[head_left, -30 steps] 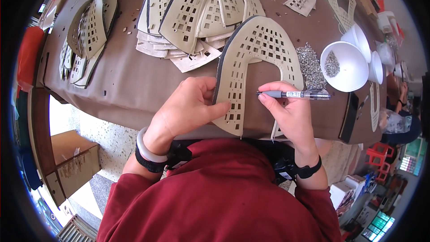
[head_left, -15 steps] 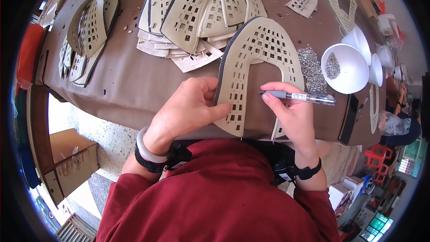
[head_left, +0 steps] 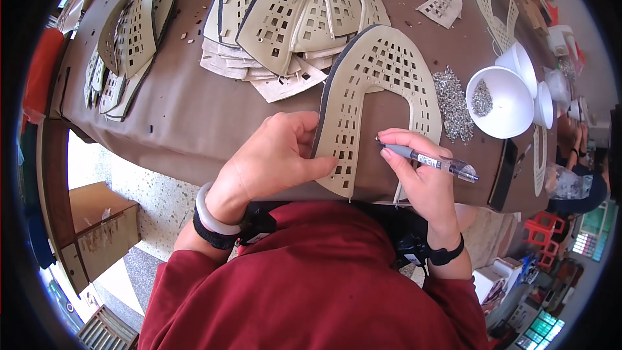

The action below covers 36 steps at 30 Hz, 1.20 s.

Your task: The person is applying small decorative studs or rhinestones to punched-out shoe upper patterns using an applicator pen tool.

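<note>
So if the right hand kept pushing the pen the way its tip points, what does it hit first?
Probably the inner edge of the beige perforated piece, whose left leg the left hand pins; the right hand aims the pen left across the brown gap.

Open brown surface point(head_left: 181, 110) lies left of the left hand point(head_left: 272, 159) | stacked perforated cutouts point(head_left: 291, 19) block the far centre | metal bits point(head_left: 450, 100) and white bowls point(head_left: 499, 100) crowd the right hand point(head_left: 421, 168) | bare cloth shows inside the arch-shaped cutout point(head_left: 376, 71)
</note>
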{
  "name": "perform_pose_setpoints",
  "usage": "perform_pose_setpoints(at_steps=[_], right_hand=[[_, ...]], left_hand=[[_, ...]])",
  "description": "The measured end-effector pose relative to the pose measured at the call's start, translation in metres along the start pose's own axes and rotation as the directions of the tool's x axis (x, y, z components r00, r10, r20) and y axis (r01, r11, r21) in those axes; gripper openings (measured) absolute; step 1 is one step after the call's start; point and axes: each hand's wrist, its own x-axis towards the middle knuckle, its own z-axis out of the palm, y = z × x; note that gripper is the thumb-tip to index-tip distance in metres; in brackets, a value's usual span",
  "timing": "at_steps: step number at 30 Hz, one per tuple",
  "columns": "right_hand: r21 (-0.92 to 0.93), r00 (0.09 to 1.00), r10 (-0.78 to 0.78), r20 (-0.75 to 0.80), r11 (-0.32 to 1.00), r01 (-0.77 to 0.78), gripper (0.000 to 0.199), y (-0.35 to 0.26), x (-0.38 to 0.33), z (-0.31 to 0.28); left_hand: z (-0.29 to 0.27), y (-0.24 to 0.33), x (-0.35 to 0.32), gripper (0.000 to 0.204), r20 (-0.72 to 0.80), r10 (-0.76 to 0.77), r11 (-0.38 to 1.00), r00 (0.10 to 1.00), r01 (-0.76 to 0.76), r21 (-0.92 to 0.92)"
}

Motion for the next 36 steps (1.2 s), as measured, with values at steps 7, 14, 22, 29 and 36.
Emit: perform_pose_setpoints(at_steps=[7, 14, 22, 29, 36], right_hand=[[0.021, 0.998, -0.055, -0.024, 0.998, 0.055, 0.014, -0.002, 0.001, 0.002], [-0.039, 0.993, 0.117, -0.023, 0.992, -0.118, 0.014, -0.013, 0.000, 0.003], [-0.062, 0.998, 0.056, -0.035, 0.996, -0.058, 0.014, -0.012, -0.002, 0.005], [-0.156, 0.993, -0.101, -0.056, 0.984, 0.091, 0.016, -0.006, -0.004, 0.006], [0.467, 0.991, 0.039, 0.125, 0.879, -0.093, 0.012, -0.006, -0.018, 0.014]], left_hand=[[0.002, 0.000, 0.000, 0.030, -0.005, 0.018, 1.000, 1.000, -0.018, -0.019], [0.002, -0.001, -0.001, 0.031, -0.002, 0.019, 0.999, 1.000, -0.019, -0.043], [0.001, 0.002, -0.003, 0.030, 0.001, 0.019, 1.000, 1.000, -0.019, -0.018], [0.000, 0.009, -0.001, 0.035, 0.075, -0.071, 0.996, 0.995, 0.067, 0.060], [0.014, -0.001, -0.001, 0.032, 0.029, 0.026, 0.993, 0.999, -0.023, -0.116]])
